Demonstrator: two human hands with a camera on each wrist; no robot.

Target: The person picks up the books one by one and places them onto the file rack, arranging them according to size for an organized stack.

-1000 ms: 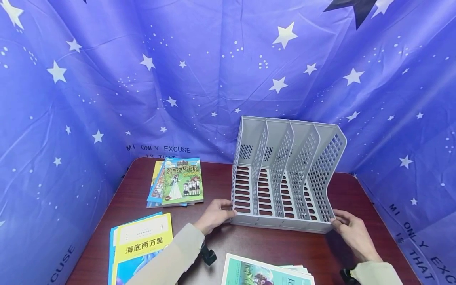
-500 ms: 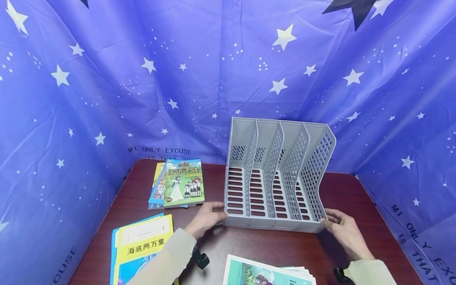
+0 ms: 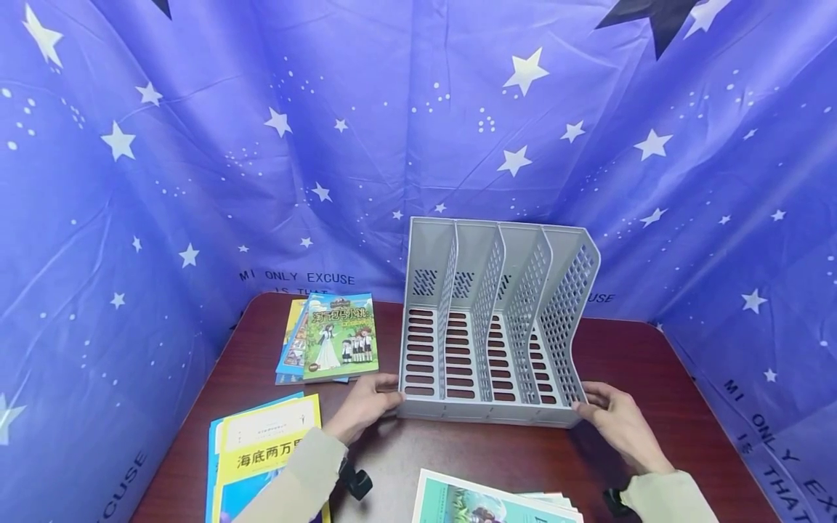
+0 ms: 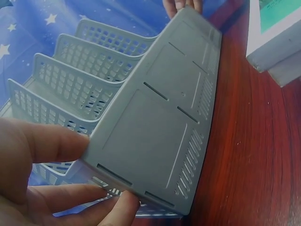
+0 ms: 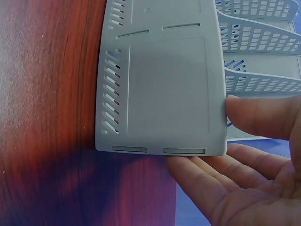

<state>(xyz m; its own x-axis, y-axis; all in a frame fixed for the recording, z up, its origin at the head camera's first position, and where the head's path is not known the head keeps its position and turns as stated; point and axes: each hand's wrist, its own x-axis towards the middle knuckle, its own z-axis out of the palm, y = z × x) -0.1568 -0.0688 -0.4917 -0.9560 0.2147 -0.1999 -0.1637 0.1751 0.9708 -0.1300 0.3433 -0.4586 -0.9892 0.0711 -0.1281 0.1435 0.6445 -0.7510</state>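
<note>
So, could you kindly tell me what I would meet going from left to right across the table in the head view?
A yellow-and-blue rectangular book, the left hand, a grey plastic four-slot file rack, the right hand.

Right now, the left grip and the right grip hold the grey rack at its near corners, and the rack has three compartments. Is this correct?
Not quite: the grey rack has four compartments, not three, as the head view shows. The rest is right: the left grip and the right grip hold it at its near corners.
</note>
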